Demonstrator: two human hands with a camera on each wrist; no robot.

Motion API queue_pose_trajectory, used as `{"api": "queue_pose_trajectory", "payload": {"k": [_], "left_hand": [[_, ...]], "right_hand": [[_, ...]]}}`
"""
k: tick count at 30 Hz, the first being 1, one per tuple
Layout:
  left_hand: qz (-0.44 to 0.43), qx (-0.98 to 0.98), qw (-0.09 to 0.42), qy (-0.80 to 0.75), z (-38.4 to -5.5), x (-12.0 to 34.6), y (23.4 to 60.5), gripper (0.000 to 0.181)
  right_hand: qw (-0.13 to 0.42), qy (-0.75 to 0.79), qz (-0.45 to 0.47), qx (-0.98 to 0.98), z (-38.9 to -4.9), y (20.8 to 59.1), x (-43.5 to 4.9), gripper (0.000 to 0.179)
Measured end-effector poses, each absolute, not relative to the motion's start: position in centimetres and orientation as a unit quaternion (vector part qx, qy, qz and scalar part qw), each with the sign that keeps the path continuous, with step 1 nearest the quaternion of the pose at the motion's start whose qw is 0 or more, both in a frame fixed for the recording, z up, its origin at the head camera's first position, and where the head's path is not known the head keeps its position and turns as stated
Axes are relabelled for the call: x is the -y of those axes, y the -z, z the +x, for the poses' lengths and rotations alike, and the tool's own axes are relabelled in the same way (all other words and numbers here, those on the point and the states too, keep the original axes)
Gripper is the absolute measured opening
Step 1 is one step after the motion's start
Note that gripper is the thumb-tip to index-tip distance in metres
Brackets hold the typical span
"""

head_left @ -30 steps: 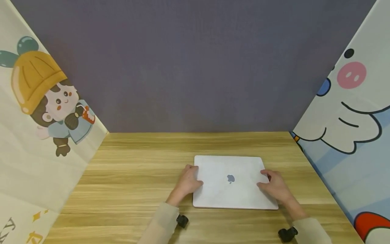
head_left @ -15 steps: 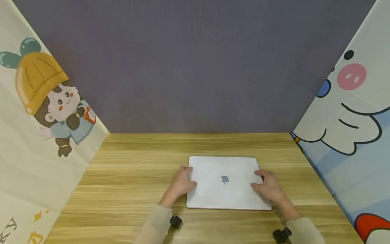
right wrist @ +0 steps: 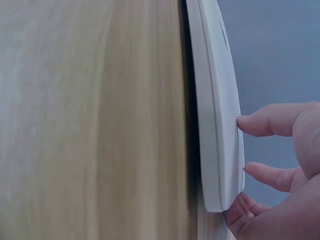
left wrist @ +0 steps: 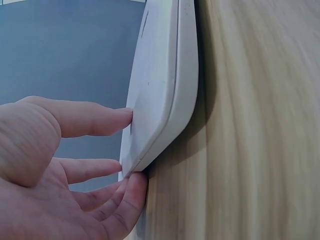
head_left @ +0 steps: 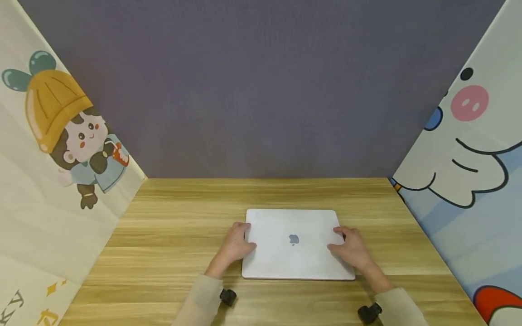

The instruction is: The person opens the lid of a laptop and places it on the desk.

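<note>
A closed silver laptop (head_left: pixel 291 260) with a dark apple logo lies lid up on the wooden table. At its left side my left hand (head_left: pixel 234 244) holds the edge, thumb on the lid. The left wrist view shows the other fingers of that hand at the laptop's (left wrist: pixel 155 85) side and lower corner. My right hand (head_left: pixel 354 249) grips the opposite edge in the same way, its thumb on the lid. In the right wrist view a thin dark gap runs between the laptop (right wrist: pixel 212 125) and the table; some fingertips are hidden there.
The wooden tabletop (head_left: pixel 171 253) reaches back to a dark grey panel (head_left: pixel 261 90). Cartoon-printed side panels stand at the left (head_left: pixel 32 217) and right (head_left: pixel 489 217). Each wrist wears a small black camera, one at the left sleeve (head_left: pixel 227 297), one at the right (head_left: pixel 369 313).
The laptop has slid to the left across the table, with both hands moving along with it and keeping their hold. The head view has shifted slightly.
</note>
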State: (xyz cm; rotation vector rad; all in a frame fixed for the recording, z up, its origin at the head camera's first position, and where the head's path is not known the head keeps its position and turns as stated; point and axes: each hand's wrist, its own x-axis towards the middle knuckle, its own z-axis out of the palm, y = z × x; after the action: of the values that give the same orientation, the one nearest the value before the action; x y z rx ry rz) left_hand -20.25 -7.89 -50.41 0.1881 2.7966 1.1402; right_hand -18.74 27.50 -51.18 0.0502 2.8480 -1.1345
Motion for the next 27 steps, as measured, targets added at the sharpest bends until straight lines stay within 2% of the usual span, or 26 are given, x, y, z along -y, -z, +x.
{"api": "queue_pose_trajectory", "payload": {"k": [27], "left_hand": [[0.057,-0.926,0.035,-0.37,-19.9,10.7,50.6,0.061]], "right_hand": [[0.041,0.383,0.032,-0.922,-19.0,51.6,-24.3,0.06]]}}
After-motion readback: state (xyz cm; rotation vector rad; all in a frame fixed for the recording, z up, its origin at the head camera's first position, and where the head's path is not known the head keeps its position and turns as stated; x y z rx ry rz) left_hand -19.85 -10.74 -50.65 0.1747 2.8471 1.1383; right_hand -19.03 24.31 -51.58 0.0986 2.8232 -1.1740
